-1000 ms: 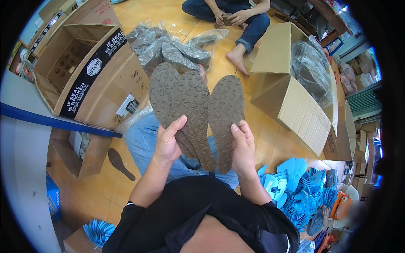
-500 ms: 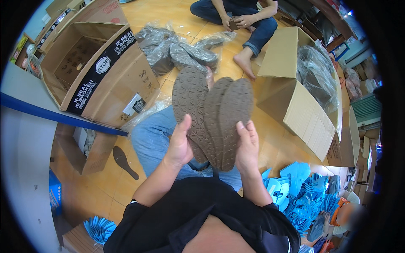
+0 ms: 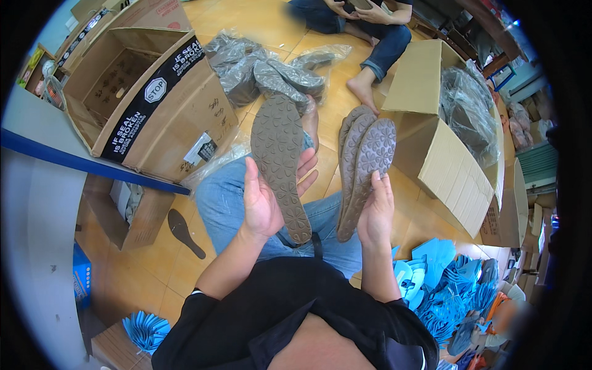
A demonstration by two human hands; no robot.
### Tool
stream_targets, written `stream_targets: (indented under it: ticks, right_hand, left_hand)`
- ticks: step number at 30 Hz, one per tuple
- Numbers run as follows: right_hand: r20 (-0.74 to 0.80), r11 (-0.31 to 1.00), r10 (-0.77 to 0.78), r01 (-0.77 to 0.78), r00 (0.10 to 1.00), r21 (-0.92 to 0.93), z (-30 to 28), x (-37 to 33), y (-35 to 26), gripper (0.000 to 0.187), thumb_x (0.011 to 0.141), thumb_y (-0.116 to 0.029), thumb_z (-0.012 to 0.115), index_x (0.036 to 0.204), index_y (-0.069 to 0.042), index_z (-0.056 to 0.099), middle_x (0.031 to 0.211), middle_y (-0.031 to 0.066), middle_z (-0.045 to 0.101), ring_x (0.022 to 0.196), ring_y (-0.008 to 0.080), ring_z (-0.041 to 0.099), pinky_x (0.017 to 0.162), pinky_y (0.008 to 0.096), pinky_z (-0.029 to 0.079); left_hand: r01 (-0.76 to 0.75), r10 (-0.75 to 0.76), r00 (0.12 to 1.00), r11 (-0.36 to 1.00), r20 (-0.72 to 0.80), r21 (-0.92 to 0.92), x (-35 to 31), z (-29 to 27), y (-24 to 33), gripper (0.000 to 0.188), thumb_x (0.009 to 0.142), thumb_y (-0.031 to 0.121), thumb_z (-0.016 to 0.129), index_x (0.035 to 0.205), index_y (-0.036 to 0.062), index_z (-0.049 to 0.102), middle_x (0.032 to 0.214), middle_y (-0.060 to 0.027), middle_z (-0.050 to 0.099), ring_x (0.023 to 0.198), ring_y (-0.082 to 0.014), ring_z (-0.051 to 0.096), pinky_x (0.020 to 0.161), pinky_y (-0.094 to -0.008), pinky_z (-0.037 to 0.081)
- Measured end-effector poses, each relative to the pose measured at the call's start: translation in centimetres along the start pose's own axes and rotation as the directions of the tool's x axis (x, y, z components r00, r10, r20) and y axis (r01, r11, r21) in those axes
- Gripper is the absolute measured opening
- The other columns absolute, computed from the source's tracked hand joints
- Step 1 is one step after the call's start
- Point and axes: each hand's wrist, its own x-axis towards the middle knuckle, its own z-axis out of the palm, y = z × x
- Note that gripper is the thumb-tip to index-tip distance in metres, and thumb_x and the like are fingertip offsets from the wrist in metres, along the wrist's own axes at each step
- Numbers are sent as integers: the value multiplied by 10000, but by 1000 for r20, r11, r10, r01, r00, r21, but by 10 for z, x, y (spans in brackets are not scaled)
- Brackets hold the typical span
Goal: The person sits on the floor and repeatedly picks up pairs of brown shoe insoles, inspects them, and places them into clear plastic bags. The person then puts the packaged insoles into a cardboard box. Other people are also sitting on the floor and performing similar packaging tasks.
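Note:
In my left hand (image 3: 260,208) lies one brown shoe sole (image 3: 277,148) with a raised flower pattern. The thumb stands along its left edge, and the fingers reach behind it and show past its right edge. My right hand (image 3: 376,216) grips a small fanned stack of similar shoe soles (image 3: 373,151), thumb on the front one, heel ends down. A gap separates the two hands. Both are held above my lap, over my jeans (image 3: 225,197). Another dark sole (image 3: 185,233) rests on the floor to the left.
An open carton (image 3: 179,105) stands at left, grey bundles in clear plastic (image 3: 246,71) beyond my lap. At right is another open carton (image 3: 456,185) with plastic-wrapped contents. Blue cut pieces (image 3: 438,283) pile up lower right. Another person (image 3: 385,43) sits ahead, holding something dark.
The soles have been parted: one stays in my left hand, while my right hand has moved right with the others. My left fingers have spread out behind the single sole.

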Motion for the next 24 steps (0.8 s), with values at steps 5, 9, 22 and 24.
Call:
stream_targets:
  ticks: [5, 9, 22, 24]
  right_hand:
    - [14, 999, 28, -29, 1000, 30, -4, -4, 3, 329, 996, -163, 475, 1298, -34, 463, 1249, 84, 568, 1161, 184, 539, 1012, 346, 416]
    - [106, 977, -11, 33, 994, -213, 8, -15, 27, 396, 968, -149, 538, 1333, -21, 455, 1278, 94, 546, 1159, 188, 529, 1008, 323, 401]
    - [464, 609, -163, 459, 871, -647, -4, 8, -18, 1230, 746, -365, 820, 1493, 26, -76, 1518, 267, 152, 1403, 317, 254, 1068, 444, 380]
    - [453, 691, -150, 421, 879, -588, -4, 5, -22, 1142, 757, -327, 815, 1509, -8, 17, 1427, 244, 302, 1291, 296, 412, 1045, 427, 404]
  left_hand:
    - [25, -15, 999, 950, -33, 310, 0, -8, -10, 603, 1023, 458, 305, 1405, -3, 373, 1408, -203, 452, 1313, -322, 430, 1112, -483, 322]
    - [108, -175, 976, 906, 130, 408, -12, -9, -43, 585, 1005, 320, 476, 1454, -1, 281, 1448, -116, 389, 1338, -209, 386, 1097, -339, 328]
    - [-117, -277, 936, 332, 215, 936, -7, -31, -49, 826, 847, 85, 704, 1492, -10, 196, 1203, -114, 555, 997, -143, 580, 848, -288, 486]
    - [-80, -317, 922, 401, 220, 913, -10, -27, -48, 922, 811, 58, 734, 1510, 5, 135, 1266, -129, 512, 1088, -160, 553, 903, -299, 473]
